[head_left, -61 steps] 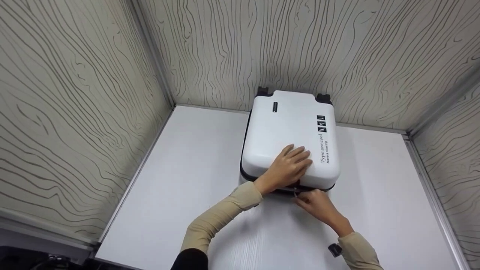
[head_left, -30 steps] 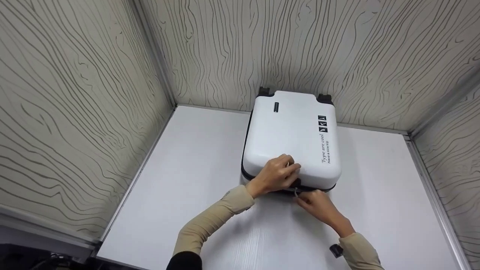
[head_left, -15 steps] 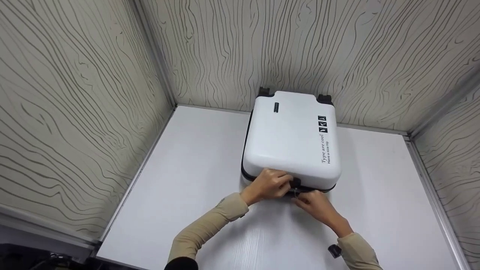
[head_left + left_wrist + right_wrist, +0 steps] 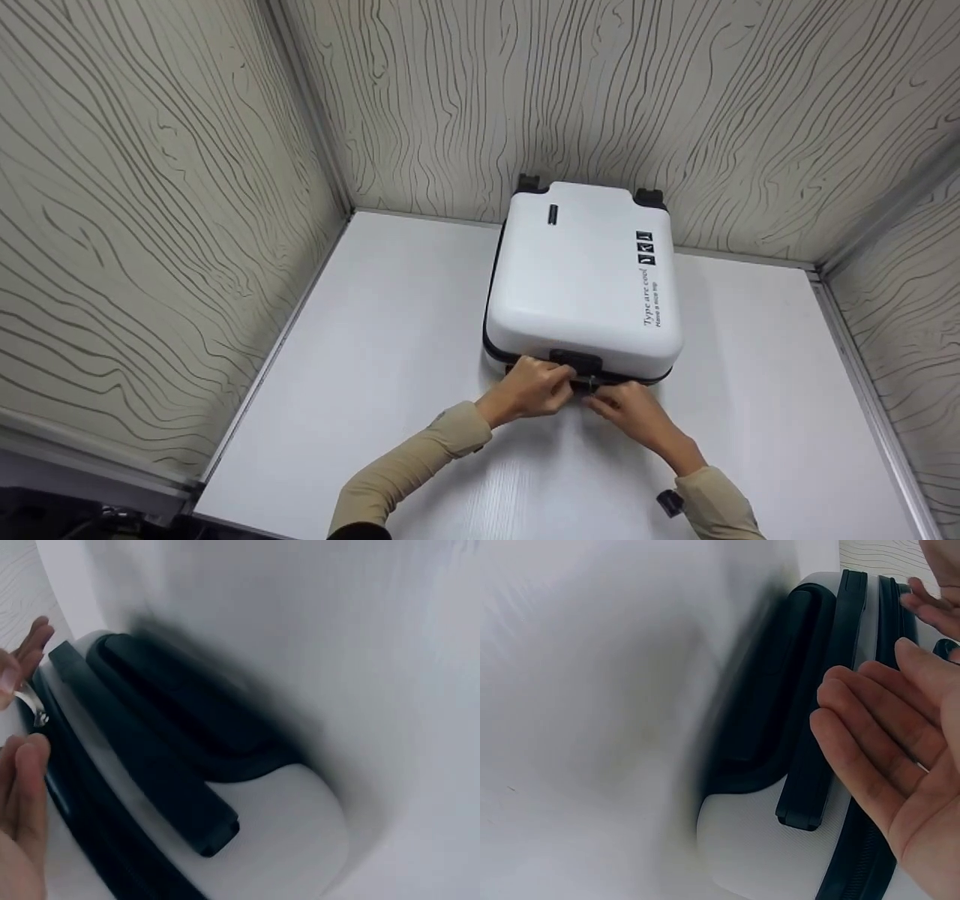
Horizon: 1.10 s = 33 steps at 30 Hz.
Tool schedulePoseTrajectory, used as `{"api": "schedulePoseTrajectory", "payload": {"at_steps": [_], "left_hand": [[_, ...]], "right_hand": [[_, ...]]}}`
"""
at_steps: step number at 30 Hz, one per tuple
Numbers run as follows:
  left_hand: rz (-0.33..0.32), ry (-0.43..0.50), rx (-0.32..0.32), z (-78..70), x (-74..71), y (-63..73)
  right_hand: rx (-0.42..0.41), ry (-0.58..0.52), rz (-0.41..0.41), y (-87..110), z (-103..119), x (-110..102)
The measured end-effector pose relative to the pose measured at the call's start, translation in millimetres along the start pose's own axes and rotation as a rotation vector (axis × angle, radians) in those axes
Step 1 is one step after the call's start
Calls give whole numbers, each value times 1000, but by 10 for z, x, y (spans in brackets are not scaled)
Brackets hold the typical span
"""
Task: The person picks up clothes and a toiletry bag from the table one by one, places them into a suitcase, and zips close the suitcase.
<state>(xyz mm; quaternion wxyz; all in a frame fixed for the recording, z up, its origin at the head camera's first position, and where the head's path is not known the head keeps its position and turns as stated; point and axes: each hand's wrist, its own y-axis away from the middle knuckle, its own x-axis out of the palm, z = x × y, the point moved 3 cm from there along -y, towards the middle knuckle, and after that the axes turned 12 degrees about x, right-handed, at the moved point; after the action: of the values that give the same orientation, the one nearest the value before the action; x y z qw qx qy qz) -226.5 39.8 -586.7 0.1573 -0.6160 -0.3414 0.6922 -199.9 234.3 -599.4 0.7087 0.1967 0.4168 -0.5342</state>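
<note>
A white hard-shell suitcase (image 4: 581,277) lies flat, its wheels towards the back wall. Its black zip (image 4: 859,862) runs along the near side. My right hand (image 4: 637,412) pinches a small silver zip pull (image 4: 31,701) at that side. My left hand (image 4: 531,388) is just left of it, fingers bent beside the zip; whether they grip anything is hidden. A black lock piece (image 4: 576,360) sits on the shell's near edge, above the left fingertips. Below the zip is a black carry handle (image 4: 146,750), which neither hand visibly holds.
The suitcase stands on a white table (image 4: 405,315). Wood-patterned panels rise at the back (image 4: 450,105), at the left (image 4: 150,187) and at the right. Behind the carry handle is a black recessed panel (image 4: 769,697).
My left hand has come off the suitcase's top, drawing back towards me and down to the zip while its fingers bent. The lock piece is now uncovered. My right hand stays almost still.
</note>
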Motion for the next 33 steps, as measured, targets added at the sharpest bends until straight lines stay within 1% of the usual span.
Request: {"api": "schedulePoseTrajectory", "payload": {"at_steps": [4,8,11,14,16,18,23,27,33], "left_hand": [[69,20,-101,-16,70,37],[172,39,-221,-27,141,59],[239,90,-315,-30,188,57],[269,181,-382,-38,233,40],[262,240,-405,-48,254,16],[241,292,-418,-57,269,-9],[193,358,-427,-69,287,-65],[184,414,-446,-69,299,-91],[192,533,-529,-65,315,-92]], "right_hand": [[-9,5,-2,-6,17,3],[-32,10,-15,-16,36,14],[-36,12,-16,-23,41,24],[-34,18,-14,-32,45,39],[-29,21,-16,-37,49,49],[-24,33,-18,-44,51,59],[-16,57,-28,-54,58,69],[-7,49,-28,-53,59,60],[-1,31,-11,-50,42,63]]}}
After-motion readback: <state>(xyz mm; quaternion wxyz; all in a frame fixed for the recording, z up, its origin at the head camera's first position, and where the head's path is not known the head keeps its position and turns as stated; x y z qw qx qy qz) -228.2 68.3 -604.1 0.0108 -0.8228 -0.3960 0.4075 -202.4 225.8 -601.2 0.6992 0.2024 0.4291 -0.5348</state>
